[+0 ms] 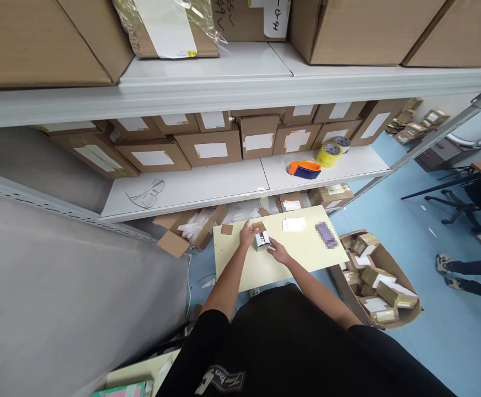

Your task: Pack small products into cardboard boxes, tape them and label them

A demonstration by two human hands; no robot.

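Note:
A small box (262, 241), white on top with dark marks and a greenish side, is between my two hands just above the pale yellow table (306, 255). My left hand (247, 236) grips its left side, fingers closed. A brown cardboard piece (259, 226) shows right behind the box, by the left fingertips; I cannot tell whether it is joined to the box. From the right, the fingers of my right hand (279, 251) close on the box's other side. Farther right on the table lie a white label or paper (294, 224) and a blurred purple object (326, 235).
A shelf (207, 190) behind the table bears labelled cartons, glasses (147, 194), an orange-blue tape dispenser (304, 169) and yellow tape (329, 155). Left stands an open carton (197, 229); right, a large carton (401, 273) of parcels. A person's legs (476, 273) show at far right.

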